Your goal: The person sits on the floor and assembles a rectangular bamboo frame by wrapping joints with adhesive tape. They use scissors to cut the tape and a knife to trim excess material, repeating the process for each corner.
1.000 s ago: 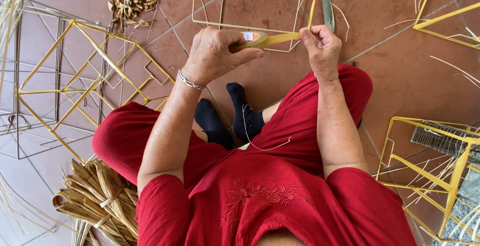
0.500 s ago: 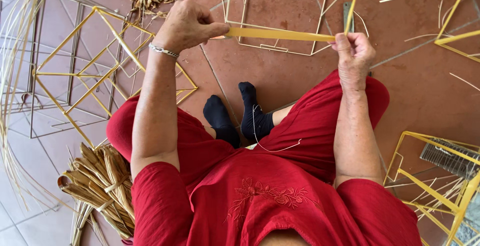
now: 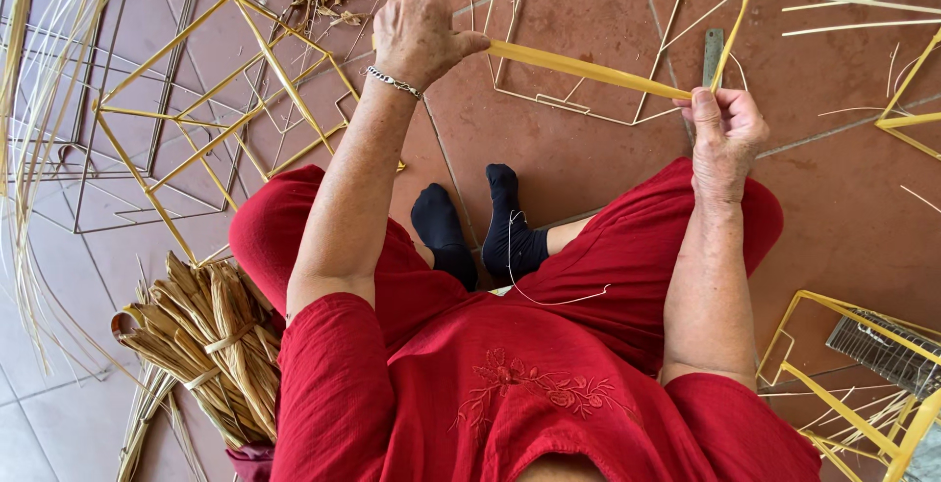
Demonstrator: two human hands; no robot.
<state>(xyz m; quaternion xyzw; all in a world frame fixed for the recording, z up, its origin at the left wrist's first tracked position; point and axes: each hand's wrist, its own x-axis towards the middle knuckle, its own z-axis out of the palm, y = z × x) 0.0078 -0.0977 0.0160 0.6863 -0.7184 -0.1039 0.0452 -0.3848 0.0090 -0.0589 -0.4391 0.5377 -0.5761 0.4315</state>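
Both hands, left and right, gripped a yellow strip stretched between them; its ends were hidden inside the closed fingers

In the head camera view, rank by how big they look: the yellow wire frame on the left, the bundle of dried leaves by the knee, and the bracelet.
1. Yellow wire frame, largest.
2. Bundle of dried leaves; it lies nearer the camera, so its true size against the frame is unsure.
3. Bracelet on the left hand, clearly smallest.
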